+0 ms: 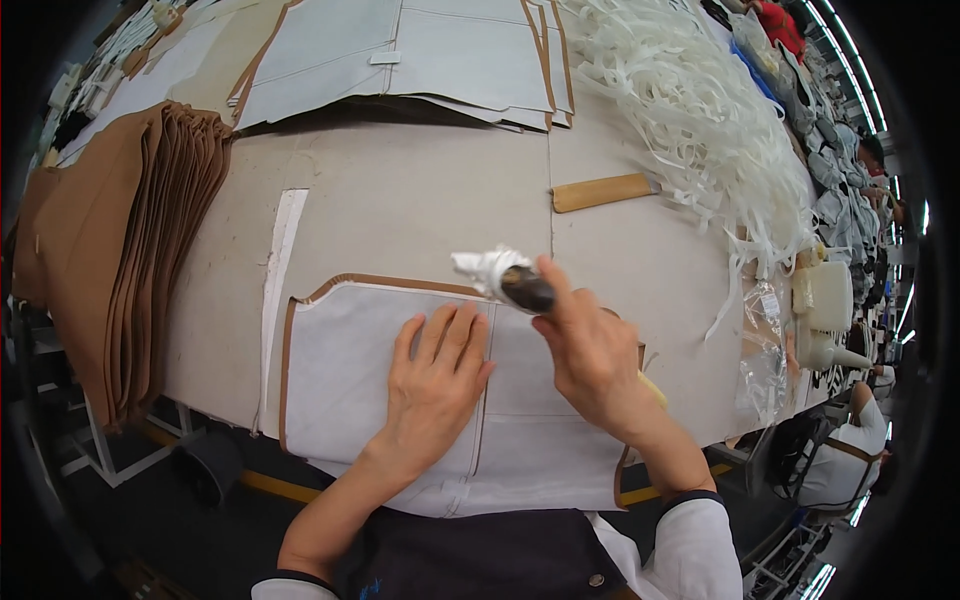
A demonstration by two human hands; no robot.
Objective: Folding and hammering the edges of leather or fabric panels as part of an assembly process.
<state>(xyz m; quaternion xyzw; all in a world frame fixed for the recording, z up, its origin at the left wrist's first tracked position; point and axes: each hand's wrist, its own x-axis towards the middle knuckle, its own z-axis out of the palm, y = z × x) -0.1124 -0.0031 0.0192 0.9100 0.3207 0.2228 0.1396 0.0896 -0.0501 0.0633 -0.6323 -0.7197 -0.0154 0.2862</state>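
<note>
One broad tabletop (pixel 420 200) is carrying a grey, brown-edged fabric panel (pixel 350 370) at six o'clock, limp and light, likely best pinned flat. Left hand (pixel 435 385) is lying spread wide on it. Right hand (pixel 590 355) is gripping a dark-handled brush (pixel 505 278), white-tipped, pointing to ten o'clock.

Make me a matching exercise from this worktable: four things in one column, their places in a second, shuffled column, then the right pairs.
Things:
1. left hand
2. right hand
3. stack of brown pieces
4. heap of white strips

Places:
A. far right of the table
B. left edge of the table, draped over it
C. flat on the white panel
D. around a dark tool with a white wrapped tip

Pairs: 1-C, 2-D, 3-B, 4-A
</note>
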